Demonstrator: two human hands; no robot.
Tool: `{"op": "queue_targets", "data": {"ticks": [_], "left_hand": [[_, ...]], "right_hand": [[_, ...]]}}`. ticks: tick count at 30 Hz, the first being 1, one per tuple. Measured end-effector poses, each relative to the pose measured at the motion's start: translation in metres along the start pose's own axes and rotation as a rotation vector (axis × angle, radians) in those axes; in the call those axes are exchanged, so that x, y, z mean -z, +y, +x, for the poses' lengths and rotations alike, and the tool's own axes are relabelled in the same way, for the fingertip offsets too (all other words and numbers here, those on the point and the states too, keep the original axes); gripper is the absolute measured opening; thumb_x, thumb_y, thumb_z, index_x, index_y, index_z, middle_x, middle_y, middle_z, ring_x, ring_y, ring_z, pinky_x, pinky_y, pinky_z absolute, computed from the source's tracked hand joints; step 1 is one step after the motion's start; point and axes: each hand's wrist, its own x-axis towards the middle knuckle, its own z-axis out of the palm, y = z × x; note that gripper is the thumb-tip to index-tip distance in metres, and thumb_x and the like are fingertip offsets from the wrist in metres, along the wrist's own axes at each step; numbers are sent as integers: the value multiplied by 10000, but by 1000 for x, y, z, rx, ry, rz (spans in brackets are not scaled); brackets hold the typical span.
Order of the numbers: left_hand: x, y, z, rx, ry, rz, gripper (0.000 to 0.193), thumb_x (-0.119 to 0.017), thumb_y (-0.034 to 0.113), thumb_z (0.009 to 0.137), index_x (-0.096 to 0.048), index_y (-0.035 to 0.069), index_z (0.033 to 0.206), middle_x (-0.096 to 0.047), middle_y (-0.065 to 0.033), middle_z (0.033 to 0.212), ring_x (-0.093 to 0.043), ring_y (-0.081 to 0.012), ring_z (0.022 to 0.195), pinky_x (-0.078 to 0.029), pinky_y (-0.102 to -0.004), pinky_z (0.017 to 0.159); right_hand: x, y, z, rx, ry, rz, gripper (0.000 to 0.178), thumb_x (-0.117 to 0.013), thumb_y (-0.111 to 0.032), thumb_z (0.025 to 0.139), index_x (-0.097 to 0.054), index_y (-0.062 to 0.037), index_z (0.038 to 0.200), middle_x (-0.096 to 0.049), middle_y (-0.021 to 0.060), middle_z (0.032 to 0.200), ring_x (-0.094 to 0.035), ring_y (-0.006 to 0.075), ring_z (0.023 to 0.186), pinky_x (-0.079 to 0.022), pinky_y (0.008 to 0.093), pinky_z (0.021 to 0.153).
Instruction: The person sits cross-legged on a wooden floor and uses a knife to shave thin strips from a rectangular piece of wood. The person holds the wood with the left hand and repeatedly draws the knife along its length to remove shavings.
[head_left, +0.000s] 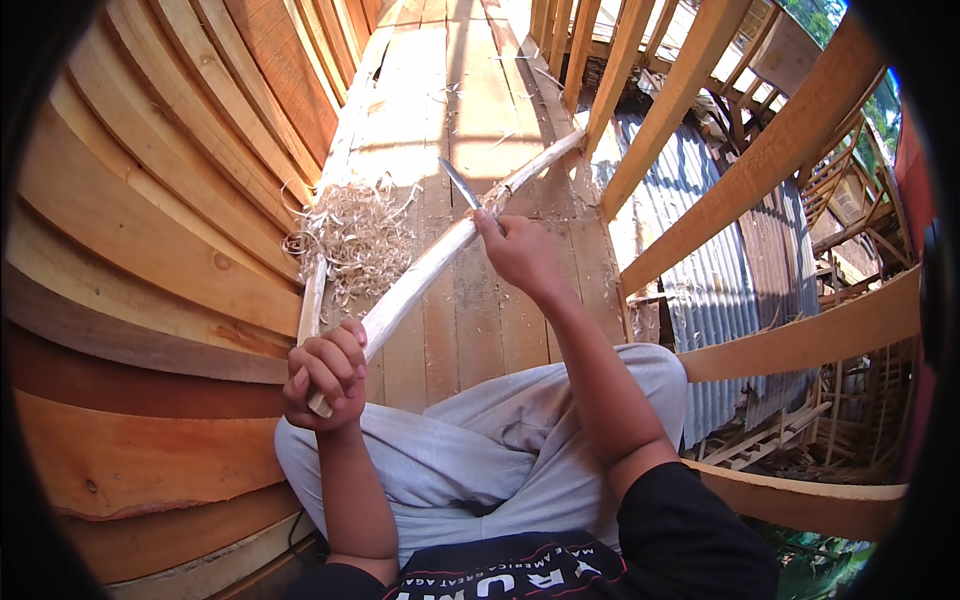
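Pale, peeled wooden stick (440, 255), long and slender, runs diagonally from the lower left to the upper right above the plank floor (470, 330). Left hand (325, 375): grip pressed tight around the stick's near end, just above the knee of the light grey trousers (480, 440). Right hand (520, 250): grip closed on the handle of a narrow steel knife (460, 185), blade laid against the stick at mid-length. Curled wood shavings (355, 235) lie heaped on the floor left of the stick, beside the curved hull planking (150, 200).
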Motion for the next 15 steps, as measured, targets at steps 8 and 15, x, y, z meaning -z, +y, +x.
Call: {"op": "queue_targets", "data": {"ticks": [8, 15], "left_hand": [[2, 1, 0, 16, -115, 27, 411, -398, 289, 906, -434, 168, 515, -438, -4, 527, -459, -160, 652, -331, -366, 833], [6, 0, -1, -9, -36, 5, 409, -383, 292, 865, -438, 129, 494, -456, -40, 510, -466, -192, 604, -371, -382, 798]], "right_hand": [[-3, 14, 12, -170, -241, 435, 578, -456, -545, 975, -494, -85, 627, -362, -9, 485, -303, 112, 387, -252, 322, 382], [16, 11, 6, -408, -326, 722, 561, -491, -526, 979, -315, -160, 592, -272, -69, 501, -189, 72, 405, -152, 288, 380]]}}
